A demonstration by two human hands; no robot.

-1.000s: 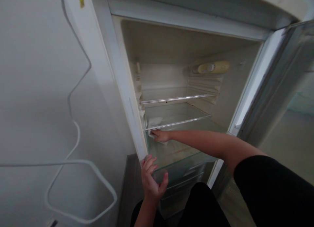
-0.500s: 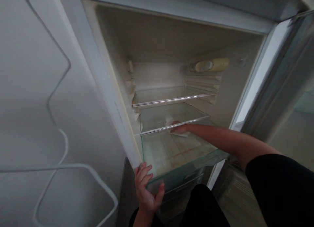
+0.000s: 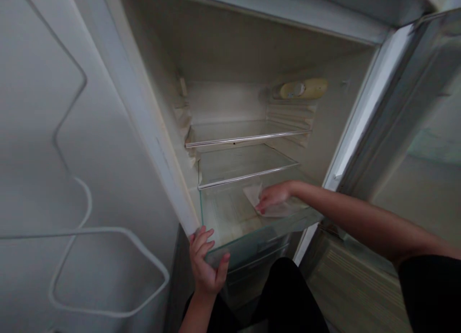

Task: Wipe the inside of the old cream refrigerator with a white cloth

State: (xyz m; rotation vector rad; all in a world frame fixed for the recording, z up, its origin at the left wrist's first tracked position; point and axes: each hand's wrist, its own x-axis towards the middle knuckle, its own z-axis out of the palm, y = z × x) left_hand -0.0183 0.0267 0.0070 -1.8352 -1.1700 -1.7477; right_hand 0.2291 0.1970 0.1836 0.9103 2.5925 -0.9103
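Observation:
My right hand (image 3: 274, 196) holds a thin white wipe (image 3: 286, 209), pressing it onto the lowest glass shelf (image 3: 225, 225) of an open fridge. Part of the wipe spreads out flat beyond the fingers. Streaks and brownish stains show on this shelf. At its front left corner rests my left hand (image 3: 205, 263), fingers spread against the fridge's edge and thumb held apart, with nothing in it. Two higher glass shelves with metal front trims, the upper shelf (image 3: 248, 129) and the middle shelf (image 3: 245, 162), sit behind.
The open fridge door (image 3: 403, 145) stands at the right. A yellowed control housing (image 3: 304, 89) is fixed to the inner right wall. Along the left, a pale cable (image 3: 108, 231) loops in front of a white surface. My knee (image 3: 288, 285) is close below the shelf.
My right hand has come forward with the wipe, from under the middle shelf's trim to nearer the bottom shelf's front edge. My left hand keeps its place. The view has shifted slightly.

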